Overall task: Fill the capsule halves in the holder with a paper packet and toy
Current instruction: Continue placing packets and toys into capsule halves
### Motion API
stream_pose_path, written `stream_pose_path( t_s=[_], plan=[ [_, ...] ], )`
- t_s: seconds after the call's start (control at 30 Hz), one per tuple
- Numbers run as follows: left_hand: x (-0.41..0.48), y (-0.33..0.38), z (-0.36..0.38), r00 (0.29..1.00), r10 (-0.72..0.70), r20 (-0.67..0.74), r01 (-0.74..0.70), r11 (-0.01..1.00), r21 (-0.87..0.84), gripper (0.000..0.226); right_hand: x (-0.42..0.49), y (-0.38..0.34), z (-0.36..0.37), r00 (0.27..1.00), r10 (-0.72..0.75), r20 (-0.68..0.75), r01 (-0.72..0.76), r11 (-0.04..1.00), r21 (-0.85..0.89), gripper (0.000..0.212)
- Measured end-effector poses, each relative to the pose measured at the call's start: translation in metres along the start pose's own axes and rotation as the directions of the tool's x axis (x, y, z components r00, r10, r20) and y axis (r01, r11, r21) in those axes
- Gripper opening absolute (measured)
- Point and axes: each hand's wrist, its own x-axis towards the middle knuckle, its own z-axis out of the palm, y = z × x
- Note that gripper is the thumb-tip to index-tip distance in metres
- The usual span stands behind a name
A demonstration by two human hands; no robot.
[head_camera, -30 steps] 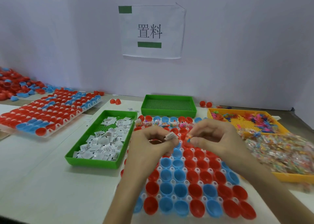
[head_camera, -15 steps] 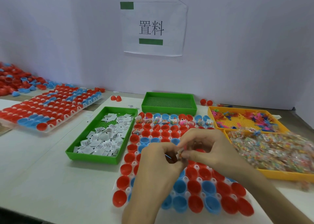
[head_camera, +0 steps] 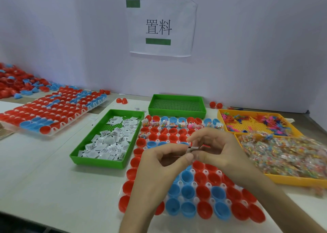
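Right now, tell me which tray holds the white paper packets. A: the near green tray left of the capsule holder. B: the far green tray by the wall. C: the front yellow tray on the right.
A: the white paper packets lie in the near green tray beside the capsule holder; the far green tray shows only its mesh floor.

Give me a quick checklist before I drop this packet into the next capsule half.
1. Paper packet gripped: ok, left hand and right hand both pinch it.
2. Toy in hand too: cannot tell, fingers hide it.
3. Empty capsule halves within reach: ok, open red and blue ones sit below the hands in the holder.
4. Far row already filled: ok.
5. Packet supply: ok, green tray well stocked.
6. Toy supply: ok, yellow tray full.
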Motion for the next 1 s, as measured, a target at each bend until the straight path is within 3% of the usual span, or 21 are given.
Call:
stream_pose_path(
  t_s=[0.23,0.33,0.4,0.47,0.53,0.6,0.67,0.83,1.0],
  plan=[
    [-0.003,-0.002,-0.001,0.995,0.056,-0.079,-0.059,0.998,-0.034,0.020,0.003,-0.007,-0.011,0.995,0.041,0.095,-0.037,0.998,-0.048,0.016],
    [-0.003,-0.002,-0.005,0.990,0.066,-0.122,-0.072,0.996,-0.049,0.020,0.009,0.003,-0.041,0.994,0.036,-0.106,-0.062,0.966,-0.253,0.008],
    [-0.003,-0.004,-0.007,0.988,0.062,-0.145,-0.071,0.996,-0.058,0.019,0.012,0.022,-0.067,0.953,-0.014,-0.303,-0.152,0.844,-0.515,0.012],
    [-0.003,-0.004,-0.008,0.987,0.055,-0.153,-0.065,0.996,-0.062,0.017,0.011,0.041,-0.094,0.900,-0.034,-0.435,-0.283,0.713,-0.641,0.014],
    [-0.004,-0.003,-0.006,0.989,0.054,-0.141,-0.064,0.996,-0.065,0.016,0.007,0.062,-0.120,0.877,0.056,-0.478,-0.431,0.534,-0.727,0.021],
    [-0.005,-0.002,-0.005,0.990,0.058,-0.131,-0.067,0.996,-0.063,0.020,0.003,0.078,-0.139,0.854,0.206,-0.479,-0.520,0.291,-0.803,0.035],
    [-0.006,-0.001,-0.005,0.990,0.063,-0.128,-0.071,0.996,-0.059,0.024,0.001,0.084,-0.145,0.820,0.312,-0.479,-0.548,0.191,-0.814,0.040],
    [-0.005,-0.003,-0.007,0.990,0.053,-0.128,-0.061,0.997,-0.054,0.024,0.002,0.086,-0.149,0.822,0.339,-0.457,-0.534,0.181,-0.826,0.041],
    [-0.005,-0.004,-0.009,0.989,0.036,-0.141,-0.046,0.997,-0.064,0.020,0.001,0.085,-0.146,0.837,0.259,-0.481,-0.542,0.277,-0.793,0.039]
  ],
)
